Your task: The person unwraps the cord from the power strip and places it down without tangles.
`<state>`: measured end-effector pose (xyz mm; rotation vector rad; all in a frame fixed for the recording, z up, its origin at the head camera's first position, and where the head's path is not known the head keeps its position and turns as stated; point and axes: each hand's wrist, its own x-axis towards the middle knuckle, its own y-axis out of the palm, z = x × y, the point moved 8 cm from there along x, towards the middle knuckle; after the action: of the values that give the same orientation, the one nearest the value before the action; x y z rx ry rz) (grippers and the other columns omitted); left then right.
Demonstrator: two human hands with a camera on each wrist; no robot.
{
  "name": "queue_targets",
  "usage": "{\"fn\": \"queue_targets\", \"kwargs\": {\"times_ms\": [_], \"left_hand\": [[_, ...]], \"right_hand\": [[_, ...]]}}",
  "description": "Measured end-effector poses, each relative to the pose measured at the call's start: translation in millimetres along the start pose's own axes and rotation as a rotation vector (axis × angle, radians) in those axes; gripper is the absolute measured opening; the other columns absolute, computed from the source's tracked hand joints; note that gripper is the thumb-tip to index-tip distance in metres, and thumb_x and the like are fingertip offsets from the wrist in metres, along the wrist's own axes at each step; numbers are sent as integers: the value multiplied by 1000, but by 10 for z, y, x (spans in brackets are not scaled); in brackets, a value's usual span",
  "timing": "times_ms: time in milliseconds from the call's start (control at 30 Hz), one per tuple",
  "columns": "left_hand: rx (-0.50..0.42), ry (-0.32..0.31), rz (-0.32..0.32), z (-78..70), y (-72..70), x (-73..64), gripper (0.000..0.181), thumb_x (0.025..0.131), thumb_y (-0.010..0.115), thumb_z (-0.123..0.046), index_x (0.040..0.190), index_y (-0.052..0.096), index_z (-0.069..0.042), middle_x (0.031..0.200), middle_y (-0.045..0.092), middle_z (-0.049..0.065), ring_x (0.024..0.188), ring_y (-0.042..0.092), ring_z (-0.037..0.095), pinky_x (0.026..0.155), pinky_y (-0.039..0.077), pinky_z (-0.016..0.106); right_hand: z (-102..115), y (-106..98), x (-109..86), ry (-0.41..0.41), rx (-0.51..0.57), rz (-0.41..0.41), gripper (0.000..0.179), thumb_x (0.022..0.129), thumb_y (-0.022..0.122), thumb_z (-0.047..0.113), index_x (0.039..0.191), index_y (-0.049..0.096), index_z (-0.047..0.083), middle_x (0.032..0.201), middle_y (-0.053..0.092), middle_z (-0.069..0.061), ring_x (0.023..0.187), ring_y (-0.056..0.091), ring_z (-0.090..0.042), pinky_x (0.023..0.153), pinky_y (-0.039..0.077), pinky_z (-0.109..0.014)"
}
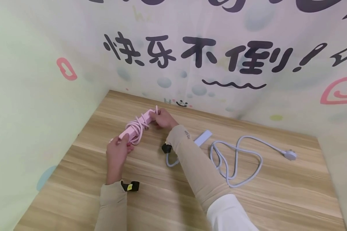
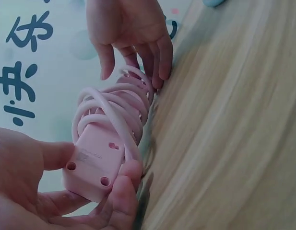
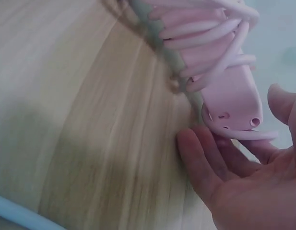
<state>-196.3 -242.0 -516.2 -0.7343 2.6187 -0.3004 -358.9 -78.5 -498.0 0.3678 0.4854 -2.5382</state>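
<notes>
A pink power strip [image 1: 130,132] with its cord [image 1: 138,128] wound round its middle is held at a slant over the table's left part. My left hand [image 1: 118,150] grips its near end; the left wrist view shows the thumb at one side of the strip [image 2: 92,160] and fingers at the other. Screw holes show on the face there. My right hand [image 1: 164,118] is at the far end. In the right wrist view its fingers [image 3: 200,160] touch the strip's end and a loop of cord [image 3: 248,135], the thumb standing apart.
A pale bluish power strip [image 1: 203,138] lies on the wooden table [image 1: 292,192], partly behind my right forearm. Its loose grey cord [image 1: 260,163] loops to the right and ends in a plug [image 1: 290,155]. A printed cloth wall [image 1: 173,77] rises behind the table.
</notes>
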Motion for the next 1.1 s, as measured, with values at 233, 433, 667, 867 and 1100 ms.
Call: {"fn": "queue_targets", "kwargs": {"times_ms": [233,433,667,867,1100], "left_hand": [[-119,20,26,-140,86,-87,56,100,61,-47,139,59,-7,107,74,14,76,72,7,76,61,20],[-200,92,55,-323,163,-174,53,101,61,-44,138,59,-5,123,69,18,79,71,7,79,61,21],[-322,183,115,-568,263,-294,43,98,69,-35,121,64,0,88,75,-5,74,73,9,75,62,22],[-410,220,199,-846,351,-466,36,96,72,-27,120,65,-2,88,75,-3,74,74,12,77,63,24],[-349,271,371,-1265,627,-720,32,95,73,-24,118,63,-4,85,76,-5,75,75,12,75,64,27]], "right_hand": [[12,-250,-220,27,18,-64,29,107,50,28,108,61,1,119,64,-25,111,64,-43,101,56,-50],[21,-472,-482,11,-24,-79,28,105,54,31,102,59,5,110,66,-22,92,67,-30,94,60,-46],[115,-768,-874,-94,44,-143,29,103,60,30,89,50,7,93,62,-10,80,57,-18,83,60,-38],[215,-1081,-1344,-131,66,-259,34,99,67,37,95,49,7,105,68,-16,84,66,-20,88,63,-40],[188,-1484,-1856,-172,109,-402,37,97,69,41,99,54,7,102,67,-10,88,69,-25,80,63,-30]]}}
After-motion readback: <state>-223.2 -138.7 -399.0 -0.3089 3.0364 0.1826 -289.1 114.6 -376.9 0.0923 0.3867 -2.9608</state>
